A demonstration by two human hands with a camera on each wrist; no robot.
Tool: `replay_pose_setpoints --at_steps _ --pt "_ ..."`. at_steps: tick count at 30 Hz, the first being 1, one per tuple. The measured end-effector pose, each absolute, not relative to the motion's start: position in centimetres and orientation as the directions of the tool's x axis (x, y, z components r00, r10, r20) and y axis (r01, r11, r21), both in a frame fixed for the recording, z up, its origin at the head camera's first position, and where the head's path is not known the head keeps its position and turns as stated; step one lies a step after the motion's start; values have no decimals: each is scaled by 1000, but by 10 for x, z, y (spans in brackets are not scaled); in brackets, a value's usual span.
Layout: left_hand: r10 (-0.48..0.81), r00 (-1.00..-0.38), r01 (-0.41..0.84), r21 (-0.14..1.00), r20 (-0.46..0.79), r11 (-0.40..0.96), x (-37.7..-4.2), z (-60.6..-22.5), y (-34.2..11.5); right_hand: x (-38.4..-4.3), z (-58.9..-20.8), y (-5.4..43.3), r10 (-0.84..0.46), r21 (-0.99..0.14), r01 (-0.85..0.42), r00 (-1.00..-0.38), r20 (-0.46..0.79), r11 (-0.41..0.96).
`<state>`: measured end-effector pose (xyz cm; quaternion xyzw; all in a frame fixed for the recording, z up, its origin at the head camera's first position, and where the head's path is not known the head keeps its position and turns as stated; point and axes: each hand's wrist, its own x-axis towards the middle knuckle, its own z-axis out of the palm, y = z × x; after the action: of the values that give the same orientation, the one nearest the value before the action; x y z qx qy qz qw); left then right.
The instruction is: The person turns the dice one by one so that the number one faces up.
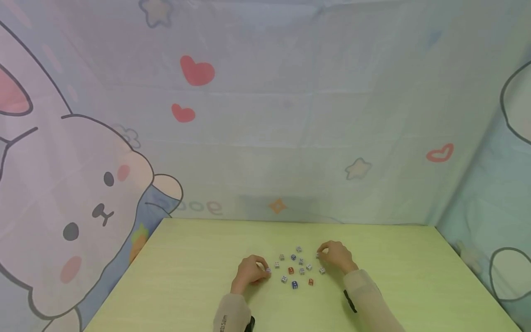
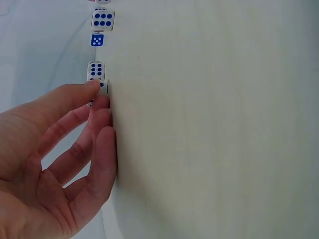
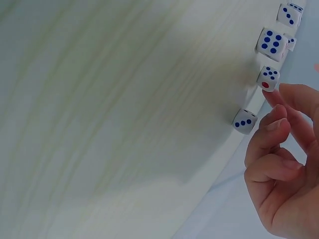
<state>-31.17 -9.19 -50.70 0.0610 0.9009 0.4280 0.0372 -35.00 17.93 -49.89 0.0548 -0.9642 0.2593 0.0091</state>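
The fingers of the left hand are pinching a white die at the left side of a scattered group, thumb on one side and forefinger on the other, with the remaining fingers curving behind along the tabletop. The right hand is holding another white die between thumb and forefinger tips at the far right of the group; in the right wrist view this die is showing five blue pips and one red pip, while the other fingers are curling toward the palm. A white die with three blue pips is lying just beside those curled fingers. Between the hands, more white dice are lying apart from one another, and among them a near blue die, a smaller far blue die, a red die near the middle and a second red die on the near right. Pale sleeves are covering both forearms. Beyond the table, a cloth backdrop is hanging, a printed rabbit filling its left side.
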Motion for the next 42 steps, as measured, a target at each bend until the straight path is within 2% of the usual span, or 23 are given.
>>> replay_pose_setpoints --at_steps 12,28,42 --pt "131 -991 63 772 -27 632 -315 -506 -92 -352 -496 181 -88 -524 -81 -996 11 848" --pt "136 -990 54 771 -42 635 -315 -508 -92 -350 -496 179 -99 -482 -100 -995 28 871" --pt "132 -991 55 780 -36 623 -313 -508 -92 -351 -504 179 -89 -491 -105 -994 57 865"
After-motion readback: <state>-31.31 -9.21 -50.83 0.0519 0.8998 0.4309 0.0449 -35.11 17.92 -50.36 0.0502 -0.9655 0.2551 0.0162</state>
